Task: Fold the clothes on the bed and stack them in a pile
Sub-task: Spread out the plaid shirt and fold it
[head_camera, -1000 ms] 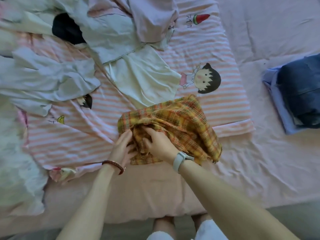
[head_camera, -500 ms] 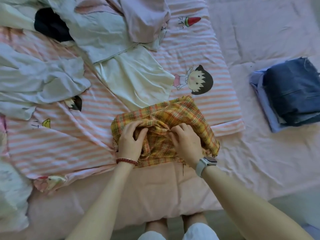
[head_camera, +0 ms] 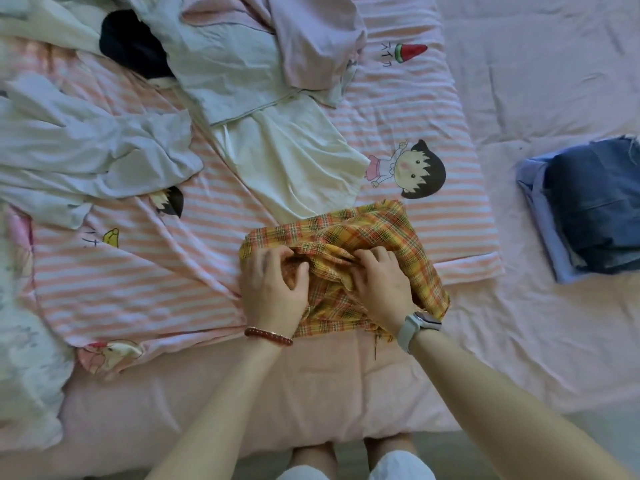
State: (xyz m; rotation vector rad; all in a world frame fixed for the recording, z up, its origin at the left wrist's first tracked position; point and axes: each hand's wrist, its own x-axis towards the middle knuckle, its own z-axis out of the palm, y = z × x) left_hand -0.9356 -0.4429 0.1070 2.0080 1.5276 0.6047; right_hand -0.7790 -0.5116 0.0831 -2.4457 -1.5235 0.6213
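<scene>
I see the plaid garment bunched at the near edge of the bed, its long axis running left to right under both hands. My left hand and right hand each have fingers curled into a central fold, each grip pinching cloth. The folded pile lies well off to the right, so I judge the right hand nearer. My hands hide the garment's middle.

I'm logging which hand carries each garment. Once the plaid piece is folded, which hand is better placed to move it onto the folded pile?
Probably the right hand: it grips the plaid garment on the side nearer the folded pile, which lies to the right. The left hand grips the far side and would have to cross over.
</scene>
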